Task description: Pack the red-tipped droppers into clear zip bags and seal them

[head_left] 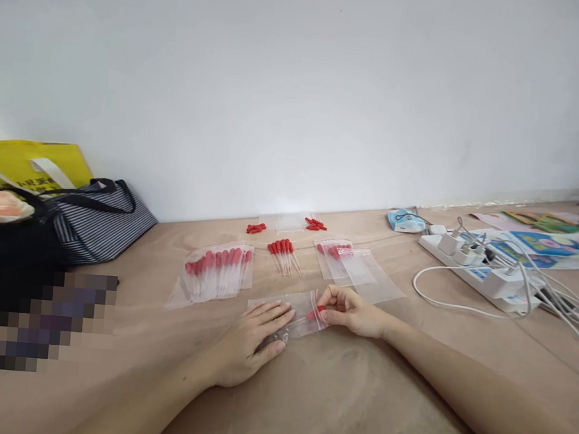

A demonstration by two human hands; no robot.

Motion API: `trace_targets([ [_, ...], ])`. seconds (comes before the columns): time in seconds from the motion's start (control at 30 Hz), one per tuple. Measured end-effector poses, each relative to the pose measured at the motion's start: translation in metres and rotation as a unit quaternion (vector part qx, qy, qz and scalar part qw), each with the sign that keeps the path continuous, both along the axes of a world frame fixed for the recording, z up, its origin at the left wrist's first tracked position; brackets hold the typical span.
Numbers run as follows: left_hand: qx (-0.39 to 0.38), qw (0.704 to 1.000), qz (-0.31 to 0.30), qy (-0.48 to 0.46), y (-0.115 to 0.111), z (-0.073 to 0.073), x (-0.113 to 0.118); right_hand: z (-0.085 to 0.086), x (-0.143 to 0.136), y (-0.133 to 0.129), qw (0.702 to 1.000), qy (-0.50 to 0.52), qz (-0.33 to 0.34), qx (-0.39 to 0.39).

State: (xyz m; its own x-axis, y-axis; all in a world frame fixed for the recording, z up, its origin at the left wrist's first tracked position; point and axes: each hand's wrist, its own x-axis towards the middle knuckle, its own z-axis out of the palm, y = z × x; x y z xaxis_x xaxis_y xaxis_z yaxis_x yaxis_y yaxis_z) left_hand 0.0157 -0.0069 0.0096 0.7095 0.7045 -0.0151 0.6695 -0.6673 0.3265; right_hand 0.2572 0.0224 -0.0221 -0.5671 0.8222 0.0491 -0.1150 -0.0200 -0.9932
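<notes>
A clear zip bag [302,309] lies on the table in front of me. My left hand [254,341] rests on its left part, fingers spread. At the bag's open right end, my right hand [345,311] pinches a red-tipped dropper [316,313], which is partly inside the bag. Beyond the hands lies a loose row of red-tipped droppers [282,248]. Several filled bags [220,272] overlap at the left. To the right are another bag with red tips [334,250] and a flat clear bag [377,281].
Small piles of red bulbs [256,228] and clear tubes [289,224] lie by the wall. A white power strip [475,275] with cables, a blue mask pack [406,220] and colourful sheets [543,243] are at right. A striped bag [96,222] stands left.
</notes>
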Motion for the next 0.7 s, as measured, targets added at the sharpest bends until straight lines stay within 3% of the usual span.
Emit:
trace_targets([
  [0.27,-0.049,0.994,-0.005,-0.100,0.002,-0.001,-0.023,-0.003,0.016,0.005,0.998,-0.058,-0.015,0.033],
  [0.47,-0.041,0.992,0.000,-0.122,0.004,-0.004,-0.020,-0.004,0.012,0.005,0.993,-0.101,-0.030,0.051],
  [0.7,-0.044,0.992,-0.004,-0.119,0.004,-0.006,-0.022,0.008,0.012,0.002,0.966,-0.164,0.014,0.200],
])
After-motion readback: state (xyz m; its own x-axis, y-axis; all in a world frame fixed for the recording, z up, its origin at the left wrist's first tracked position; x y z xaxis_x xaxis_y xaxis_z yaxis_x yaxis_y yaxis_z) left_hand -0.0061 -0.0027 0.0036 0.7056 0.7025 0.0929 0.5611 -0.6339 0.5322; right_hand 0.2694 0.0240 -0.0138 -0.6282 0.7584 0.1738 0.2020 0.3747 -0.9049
